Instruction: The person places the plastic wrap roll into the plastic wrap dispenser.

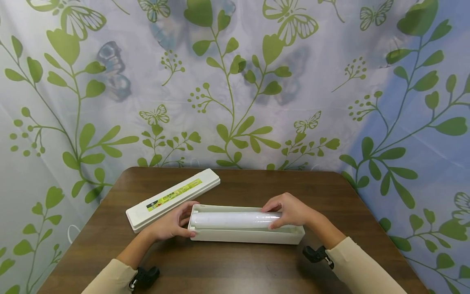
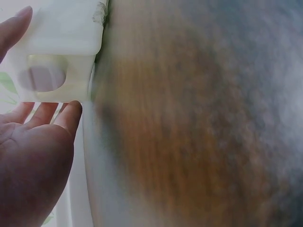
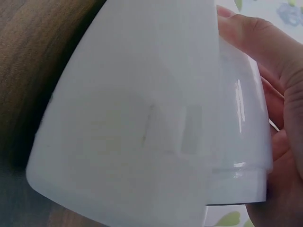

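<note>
A long white box stands uncovered on the table, with a roll of cling film in it. The roll's left end sits at the box's left end, while its right end is tilted up a little. My right hand grips the roll near that end, thumb in front and fingers behind. At the box's left end, my left hand holds the corners between thumb and fingers. The left wrist view shows a round opening in the box's end wall. In the right wrist view the box side hides part of the roll.
A white lid with a green and yellow label lies slantwise behind my left hand. Brown wooden table surrounds the box. Behind its far edge hangs a curtain printed with leaves and butterflies.
</note>
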{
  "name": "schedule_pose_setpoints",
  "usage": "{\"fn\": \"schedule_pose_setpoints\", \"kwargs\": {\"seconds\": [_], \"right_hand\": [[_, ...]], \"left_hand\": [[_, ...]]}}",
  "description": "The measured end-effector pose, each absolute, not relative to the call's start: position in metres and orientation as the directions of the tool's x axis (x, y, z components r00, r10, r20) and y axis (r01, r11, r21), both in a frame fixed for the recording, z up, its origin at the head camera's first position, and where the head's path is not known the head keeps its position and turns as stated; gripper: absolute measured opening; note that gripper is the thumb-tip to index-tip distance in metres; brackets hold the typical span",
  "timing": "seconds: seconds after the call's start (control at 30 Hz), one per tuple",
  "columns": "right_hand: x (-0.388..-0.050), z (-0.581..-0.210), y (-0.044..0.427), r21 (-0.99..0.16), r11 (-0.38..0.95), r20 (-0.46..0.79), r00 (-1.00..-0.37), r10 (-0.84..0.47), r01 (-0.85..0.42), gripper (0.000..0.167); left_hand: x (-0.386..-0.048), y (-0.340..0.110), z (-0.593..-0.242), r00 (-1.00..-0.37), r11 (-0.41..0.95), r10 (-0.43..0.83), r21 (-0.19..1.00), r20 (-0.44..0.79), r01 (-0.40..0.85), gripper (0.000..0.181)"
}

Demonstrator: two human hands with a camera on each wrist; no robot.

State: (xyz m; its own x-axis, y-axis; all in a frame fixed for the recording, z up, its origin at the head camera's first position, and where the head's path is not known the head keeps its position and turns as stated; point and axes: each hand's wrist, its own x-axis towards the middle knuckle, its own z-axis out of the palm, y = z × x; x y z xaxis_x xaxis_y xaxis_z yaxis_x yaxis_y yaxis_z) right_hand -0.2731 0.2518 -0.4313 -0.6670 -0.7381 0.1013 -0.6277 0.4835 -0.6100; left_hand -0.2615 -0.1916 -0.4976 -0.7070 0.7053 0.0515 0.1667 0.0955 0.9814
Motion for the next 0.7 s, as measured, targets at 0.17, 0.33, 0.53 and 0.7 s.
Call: {"fn": "schedule_pose_setpoints", "kwargs": {"seconds": [0.17, 0.33, 0.53, 0.7], "right_hand": [[-0.2713, -0.4335, 0.252, -0.591, 0.508, 0.102, -0.682, -0.724, -0.627, 0.044], [-0.2696, -0.4362, 0.252, -0.594, 0.506, 0.114, -0.689, -0.716, -0.625, 0.043], [-0.2666, -0.4384, 0.2519, -0.587, 0.514, 0.118, -0.694, -0.711, -0.626, 0.04], [-0.2656, -0.4397, 0.2519, -0.564, 0.521, 0.13, -0.692, -0.71, -0.64, 0.039]], "left_hand": [[-0.2611, -0.1918, -0.497, -0.713, 0.102, 0.7, 0.981, 0.047, 0.164, 0.093], [-0.2609, -0.1918, -0.4968, -0.713, 0.104, 0.7, 0.98, 0.048, 0.168, 0.092], [-0.2625, -0.1922, -0.4985, -0.71, 0.102, 0.703, 0.98, 0.049, 0.169, 0.092], [-0.2639, -0.1927, -0.5001, -0.708, 0.101, 0.703, 0.978, 0.058, 0.181, 0.091]]}}
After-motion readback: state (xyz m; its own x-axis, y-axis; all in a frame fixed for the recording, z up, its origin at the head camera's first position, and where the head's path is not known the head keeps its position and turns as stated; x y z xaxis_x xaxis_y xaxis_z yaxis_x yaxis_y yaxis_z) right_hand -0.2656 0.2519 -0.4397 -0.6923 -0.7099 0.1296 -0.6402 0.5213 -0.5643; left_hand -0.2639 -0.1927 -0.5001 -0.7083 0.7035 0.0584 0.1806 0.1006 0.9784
